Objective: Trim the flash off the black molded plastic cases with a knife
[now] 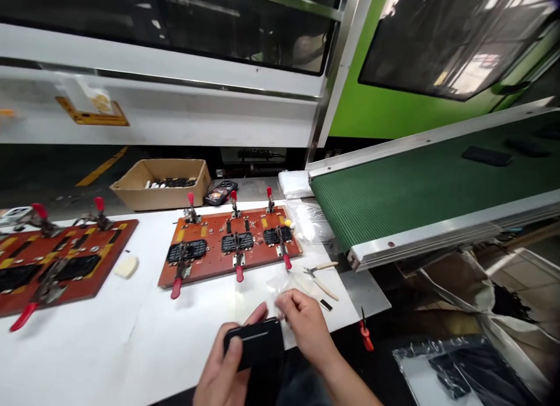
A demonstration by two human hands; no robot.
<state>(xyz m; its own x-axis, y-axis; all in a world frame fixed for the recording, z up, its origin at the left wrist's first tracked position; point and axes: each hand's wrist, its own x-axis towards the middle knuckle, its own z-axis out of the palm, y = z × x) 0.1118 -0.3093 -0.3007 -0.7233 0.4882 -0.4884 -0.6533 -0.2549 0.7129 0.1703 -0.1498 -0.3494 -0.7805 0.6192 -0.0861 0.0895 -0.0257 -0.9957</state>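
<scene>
My left hand (225, 359) is closed around a flat black plastic part (259, 343) with rounded corners, its thumb lying on the face. Close by its right end, my right hand (306, 327) pinches a thin clear plastic bag (276, 284), which is partly hidden by the fingers. Just beyond, pliers (321, 277) with pale handles lie spread on the white table (196, 321). A small black strip (326, 305) rests beside my right hand. Behind both hands is a brown fixture board (214, 263) with red-handled clamps and several black parts on it.
Another clamp board (102, 277) stands left, with a cream-coloured pad (126, 267) beside it. At the back are a cardboard box (164, 199) of small parts and a phone (221, 192). A green conveyor (394, 187) slopes in at right. Red-handled cutters (366, 336) hang near the table edge.
</scene>
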